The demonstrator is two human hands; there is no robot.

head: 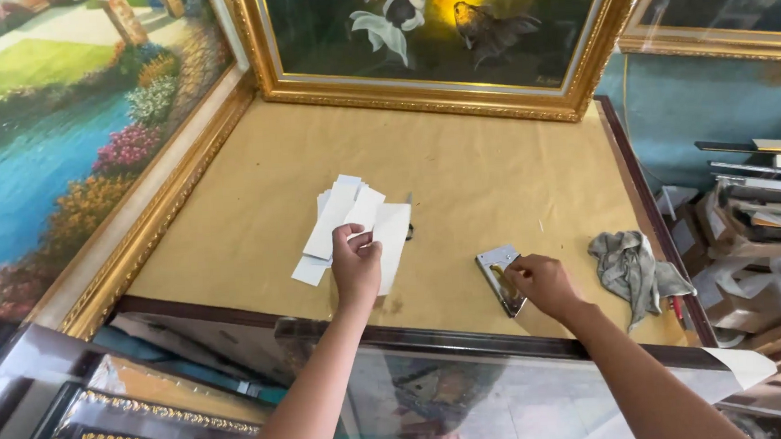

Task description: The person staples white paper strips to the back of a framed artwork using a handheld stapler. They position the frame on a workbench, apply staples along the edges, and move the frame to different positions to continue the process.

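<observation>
My left hand [356, 265] rests on a loose pile of white paper strips [345, 215] lying on the tan board [488, 186], with its fingers curled on the strips' near ends. My right hand [543, 282] grips a metal staple gun [497, 272] that lies on the board near its front edge. A small dark object pokes out just to the right of the strips, partly hidden.
A grey rag [633, 268] lies crumpled at the board's right front corner. Gold-framed paintings lean at the back [441, 90] and left [151, 216]. A dark frame with glass [434, 339] runs along the front. Frame mouldings and scraps [761, 224] pile up on the right.
</observation>
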